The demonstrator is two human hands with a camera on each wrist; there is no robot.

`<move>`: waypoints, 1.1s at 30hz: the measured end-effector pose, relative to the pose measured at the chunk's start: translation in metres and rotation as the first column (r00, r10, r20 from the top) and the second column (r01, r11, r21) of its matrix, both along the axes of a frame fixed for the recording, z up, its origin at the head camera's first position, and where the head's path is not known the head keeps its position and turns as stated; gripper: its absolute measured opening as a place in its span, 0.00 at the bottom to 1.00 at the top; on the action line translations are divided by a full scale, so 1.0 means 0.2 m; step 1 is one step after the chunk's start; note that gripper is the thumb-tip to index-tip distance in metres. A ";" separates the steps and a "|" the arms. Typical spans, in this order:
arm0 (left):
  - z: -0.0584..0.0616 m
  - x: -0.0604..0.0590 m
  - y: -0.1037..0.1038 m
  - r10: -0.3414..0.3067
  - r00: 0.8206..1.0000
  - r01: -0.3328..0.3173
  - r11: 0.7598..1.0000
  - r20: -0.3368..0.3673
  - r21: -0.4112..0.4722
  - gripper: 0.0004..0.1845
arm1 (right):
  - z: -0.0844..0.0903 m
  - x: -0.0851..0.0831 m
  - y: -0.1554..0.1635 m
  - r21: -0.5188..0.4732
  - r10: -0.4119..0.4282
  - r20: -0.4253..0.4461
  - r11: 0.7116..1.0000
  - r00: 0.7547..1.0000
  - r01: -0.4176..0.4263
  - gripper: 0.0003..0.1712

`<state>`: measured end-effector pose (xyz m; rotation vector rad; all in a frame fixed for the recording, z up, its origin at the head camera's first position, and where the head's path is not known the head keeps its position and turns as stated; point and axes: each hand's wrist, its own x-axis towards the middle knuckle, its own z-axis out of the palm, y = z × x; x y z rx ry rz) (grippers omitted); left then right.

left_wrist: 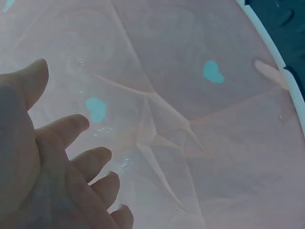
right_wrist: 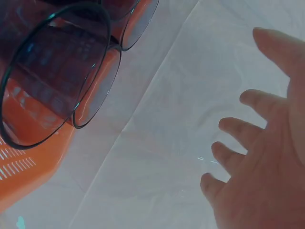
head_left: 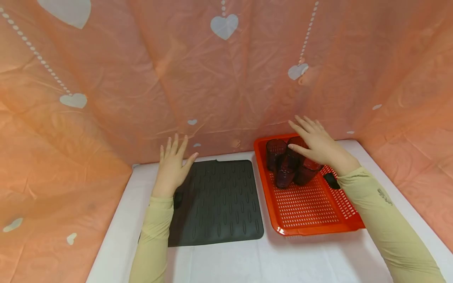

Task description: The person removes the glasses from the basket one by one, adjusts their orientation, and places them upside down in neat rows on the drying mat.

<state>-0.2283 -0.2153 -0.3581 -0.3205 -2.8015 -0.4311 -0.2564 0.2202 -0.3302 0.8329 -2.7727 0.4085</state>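
My left hand hovers over the left edge of a dark grey ribbed mat, its fingers spread and holding nothing. In the left wrist view the same hand shows bare fingers against the curtain. Above the back right of a red basket is my right hand, also spread and holding nothing. Several dark purple drinking glasses stand grouped at the back of the basket, partly hidden by that hand. The right wrist view shows a glass up close, apart from the fingers.
A white-covered table carries the mat and the basket side by side. Behind and at both sides hangs an orange-pink curtain with pale hearts; its lower edge meets the table's back. The basket has a raised rim.
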 end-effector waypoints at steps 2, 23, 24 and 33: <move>0.01 0.02 0.00 -0.006 1.000 0.006 1.000 0.007 0.026 0.40 | 0.00 0.01 -0.01 -0.013 0.024 -0.017 1.000 1.000 -0.024 0.41; 0.02 0.15 0.00 -0.180 0.984 0.170 0.897 -0.013 0.409 0.41 | -0.09 0.13 -0.04 -0.126 0.123 -0.005 0.984 0.992 -0.123 0.40; 0.01 0.16 0.00 -0.183 0.983 0.172 0.889 -0.016 0.424 0.41 | -0.09 0.13 -0.04 -0.133 0.131 0.009 0.983 0.991 -0.128 0.40; -0.10 0.19 -0.01 -0.154 0.988 0.120 0.860 0.029 0.495 0.41 | -0.16 0.13 -0.04 -0.160 0.159 0.128 0.977 0.979 -0.138 0.47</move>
